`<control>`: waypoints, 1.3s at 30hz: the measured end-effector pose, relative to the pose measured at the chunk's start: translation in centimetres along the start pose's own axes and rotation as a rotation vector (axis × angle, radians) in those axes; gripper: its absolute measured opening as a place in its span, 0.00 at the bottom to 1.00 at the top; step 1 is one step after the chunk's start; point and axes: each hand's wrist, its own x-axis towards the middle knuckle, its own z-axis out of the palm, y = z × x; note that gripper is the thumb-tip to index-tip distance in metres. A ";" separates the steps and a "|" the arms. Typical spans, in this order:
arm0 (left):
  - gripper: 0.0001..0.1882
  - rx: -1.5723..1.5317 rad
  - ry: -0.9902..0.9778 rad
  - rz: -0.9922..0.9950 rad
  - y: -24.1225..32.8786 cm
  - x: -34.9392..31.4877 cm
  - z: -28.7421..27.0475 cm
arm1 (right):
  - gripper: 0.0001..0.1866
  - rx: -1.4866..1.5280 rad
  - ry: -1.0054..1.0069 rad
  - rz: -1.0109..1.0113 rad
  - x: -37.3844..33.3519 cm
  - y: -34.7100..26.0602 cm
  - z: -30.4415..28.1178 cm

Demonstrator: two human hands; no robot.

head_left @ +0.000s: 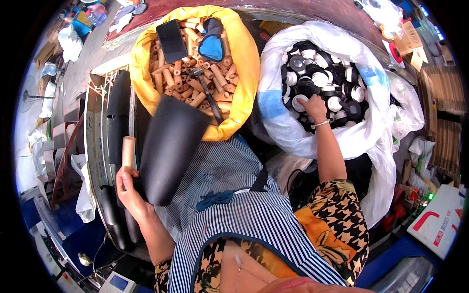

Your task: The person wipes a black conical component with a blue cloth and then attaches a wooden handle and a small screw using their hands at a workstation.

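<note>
My left hand (129,188) is closed around the lower end of a tan tube (128,152), which stands upright from my fingers. Beside it, a large matte black tapered piece (171,151) leans against my apron; its inside is hidden. At the right, my right hand (313,108) reaches into a white plastic bag (278,132), fingers closed at a round white cap (299,102). Around that hand lie many black and white round caps (320,78). A yellow bag (244,63) full of similar tan tubes (168,77) stands ahead, left of the white one.
On the tubes rest a dark phone (171,41), a hammer (207,93) and a blue-and-black pouch (211,44). More black tapered pieces (118,95) fill a long box at my left. Stacked cardboard (442,90) and a white carton (438,219) stand at right.
</note>
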 end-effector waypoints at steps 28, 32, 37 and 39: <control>0.11 -1.276 -0.386 -0.755 -3.7 -5.3 2.1 | 0.44 0.419 0.244 -1.484 -24.3 -24.8 -12.0; 0.11 -1.260 -0.375 -0.708 -2.8 -5.3 2.1 | 0.45 0.095 0.492 -1.667 -24.3 -24.7 -13.4; 0.11 -1.214 -0.375 -0.672 -2.4 -5.4 2.3 | 0.39 -0.003 0.428 -1.626 -24.4 -25.2 -14.2; 0.11 -1.234 -0.354 -0.692 -2.5 -5.2 2.1 | 0.37 0.018 0.453 -1.639 -24.1 -25.2 -14.3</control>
